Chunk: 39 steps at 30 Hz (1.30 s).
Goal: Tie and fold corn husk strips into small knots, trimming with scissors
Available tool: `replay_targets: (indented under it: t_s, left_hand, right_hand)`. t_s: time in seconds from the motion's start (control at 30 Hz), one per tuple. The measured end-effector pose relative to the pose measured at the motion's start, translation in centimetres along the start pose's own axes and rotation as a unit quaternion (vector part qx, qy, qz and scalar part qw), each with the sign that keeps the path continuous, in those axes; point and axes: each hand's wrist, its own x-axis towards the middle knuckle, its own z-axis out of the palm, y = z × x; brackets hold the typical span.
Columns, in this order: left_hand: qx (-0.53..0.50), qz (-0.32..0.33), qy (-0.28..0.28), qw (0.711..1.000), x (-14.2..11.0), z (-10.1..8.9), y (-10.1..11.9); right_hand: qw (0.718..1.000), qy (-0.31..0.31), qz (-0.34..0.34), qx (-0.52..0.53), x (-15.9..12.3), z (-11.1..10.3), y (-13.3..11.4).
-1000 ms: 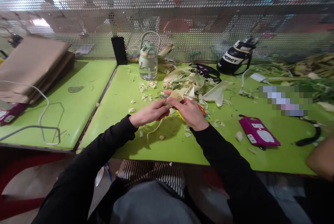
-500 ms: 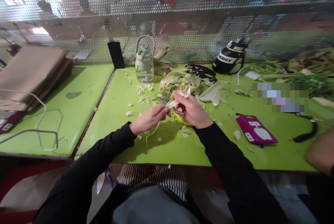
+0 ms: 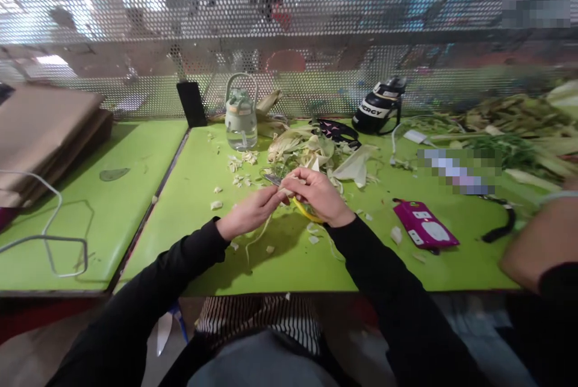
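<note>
My left hand and my right hand meet over the green table, fingertips pinched together on a strip of pale corn husk. The fingers cover much of that strip. Under and beside my right hand are scissors, with a yellow handle showing below the palm and metal blades pointing left past the fingertips. A thin pale strand trails beneath my left fingers. Just beyond both hands lies a heap of dry corn husks, with a broad pale husk piece at its right.
Husk scraps litter the table. Behind stand a clear bottle, a black phone-like slab and a tilted black bottle. A purple power strip lies right, near another person's arm. Brown cardboard is left.
The husk between my hands has been folded or gathered smaller, and my fingertips have come closer together. The view has shifted, so the table things sit lower and further left.
</note>
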Motion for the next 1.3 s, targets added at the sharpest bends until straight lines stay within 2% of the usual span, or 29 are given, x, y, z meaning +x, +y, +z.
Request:
replay_targets:
  t_s: [0.17,0.23,0.27,0.3,0.37,0.4,0.47,0.6,0.7,0.8,0.9,1.03,1.1,1.17,1.3]
  left_hand:
    - [-0.018,-0.013,0.023,0.999,0.0,0.4,-0.3]
    - [-0.050,-0.039,0.043,0.997,-0.2,0.2,-0.4]
    - [-0.082,-0.061,0.053,0.993,-0.3,0.0,-0.4]
    - [-0.120,-0.085,0.058,0.987,-0.4,-0.3,-0.4]
    - [-0.197,-0.119,0.063,0.971,-0.5,-0.8,-0.1]
    - [-0.224,-0.125,0.065,0.964,-0.6,-1.0,0.1]
    - [-0.243,-0.124,0.067,0.960,-0.6,-1.3,0.5]
    - [-0.215,-0.119,0.085,0.966,-0.6,-1.5,1.0]
    - [-0.230,-0.109,0.111,0.961,-0.4,-1.8,1.0]
    - [-0.266,-0.097,0.142,0.949,-0.2,-2.5,0.9]
    - [-0.285,-0.080,0.168,0.940,0.0,-3.2,0.5]
    - [-0.278,-0.088,0.189,0.938,0.2,-3.8,0.2]
    - [-0.263,-0.099,0.194,0.940,0.3,-3.9,0.2]
    - [-0.240,-0.105,0.196,0.945,0.3,-3.9,0.1]
    - [-0.143,-0.086,0.173,0.971,0.4,-3.5,-0.4]
  right_hand:
    - [0.999,-0.011,-0.017,-0.050,-0.3,-0.8,-1.1]
    - [0.991,-0.014,-0.029,-0.129,-0.6,-2.0,-1.6]
    - [0.978,-0.009,-0.031,-0.207,-0.8,-2.8,-1.7]
    - [0.947,-0.007,-0.026,-0.319,-1.1,-3.6,-1.7]
    - [0.840,-0.075,0.026,-0.537,-1.7,-4.9,-1.3]
    - [0.819,-0.086,0.039,-0.566,-2.0,-5.3,-1.0]
    - [0.793,-0.080,0.048,-0.602,-2.2,-5.4,-0.1]
    - [0.767,-0.045,0.064,-0.637,-1.2,-4.7,1.2]
    - [0.763,-0.020,0.072,-0.642,-0.3,-5.3,0.8]
    - [0.777,-0.003,0.079,-0.625,0.2,-6.9,-0.4]
    - [0.815,-0.016,0.071,-0.575,0.2,-8.0,-1.2]
    - [0.878,-0.053,0.054,-0.473,-0.6,-7.7,-1.3]
    - [0.883,-0.082,0.064,-0.458,-1.0,-7.0,-1.4]
    - [0.877,-0.111,0.062,-0.464,-1.2,-6.3,-1.6]
    - [0.871,-0.134,0.048,-0.471,-1.2,-5.1,-2.5]
